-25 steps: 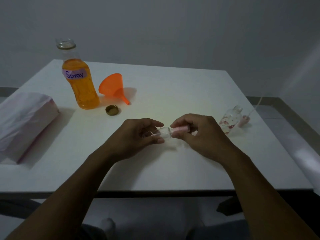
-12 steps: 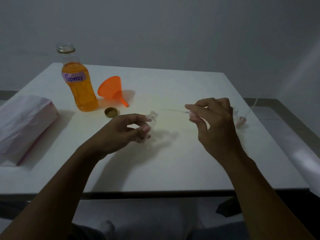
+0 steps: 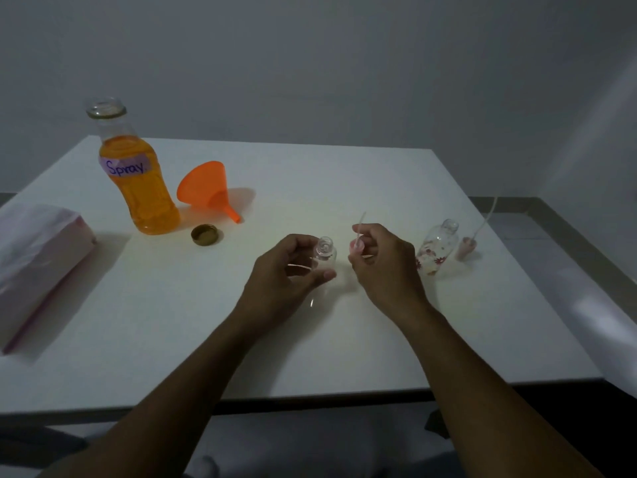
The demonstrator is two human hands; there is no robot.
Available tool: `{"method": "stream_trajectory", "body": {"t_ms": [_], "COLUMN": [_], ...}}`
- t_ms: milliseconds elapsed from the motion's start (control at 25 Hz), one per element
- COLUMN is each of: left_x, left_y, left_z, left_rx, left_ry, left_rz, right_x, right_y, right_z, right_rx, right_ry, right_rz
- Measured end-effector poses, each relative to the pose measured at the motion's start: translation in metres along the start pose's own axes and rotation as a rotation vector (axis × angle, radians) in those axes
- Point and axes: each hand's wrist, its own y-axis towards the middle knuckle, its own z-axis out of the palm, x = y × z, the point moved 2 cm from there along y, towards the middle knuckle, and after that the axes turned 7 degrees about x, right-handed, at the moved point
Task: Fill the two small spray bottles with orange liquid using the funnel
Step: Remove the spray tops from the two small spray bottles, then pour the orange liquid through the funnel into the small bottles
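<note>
My left hand grips a small clear spray bottle, upright and uncapped, over the table's middle. Just right of it, my right hand holds that bottle's pink spray cap, its thin dip tube pointing up. A second small bottle with a flower print stands open to the right, and its pink cap with tube lies beside it. The tall open bottle of orange liquid, labelled "Spray", stands at the back left. An orange funnel lies on its side next to it.
A gold bottle lid lies in front of the funnel. A white and pink tissue pack sits at the left edge of the white table. The table's right edge runs close to the flowered bottle.
The spray cap, screwed on a second ago, came off. My right hand lifted it out, then brought it back down beside the bottle. My left hand set the bottle upright.
</note>
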Motion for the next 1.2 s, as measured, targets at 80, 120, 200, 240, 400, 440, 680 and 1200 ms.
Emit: {"method": "stream_trajectory", "body": {"t_ms": [80,120,200,240,400,440,680,1200], "left_x": [0.003,0.003,0.003,0.003,0.005,0.006,0.010,0.034], "left_y": [0.002,0.002,0.003,0.003,0.001,0.001,-0.009,-0.049], "left_z": [0.006,0.008,0.009,0.010,0.011,0.011,0.000,-0.160], "left_rx": [-0.009,-0.011,-0.007,-0.003,0.002,0.007,0.090,-0.700], "left_ry": [0.010,0.012,0.016,0.020,0.049,0.062,0.136,0.284], "left_rz": [0.000,-0.001,-0.003,-0.002,-0.006,-0.009,-0.064,-0.243], "right_x": [-0.005,-0.008,-0.013,-0.016,-0.023,-0.023,-0.012,0.079], "right_y": [0.003,0.004,0.007,0.009,0.012,0.012,-0.014,-0.089], "right_z": [0.004,0.006,0.009,0.009,0.011,0.010,-0.006,0.081], "right_rx": [-0.006,-0.009,-0.012,-0.017,-0.028,-0.014,0.155,0.332], "right_ry": [-0.049,-0.072,-0.116,-0.130,-0.101,-0.081,-0.087,-0.091], "right_rz": [-0.028,-0.042,-0.056,-0.056,-0.010,0.009,0.139,-0.308]}}
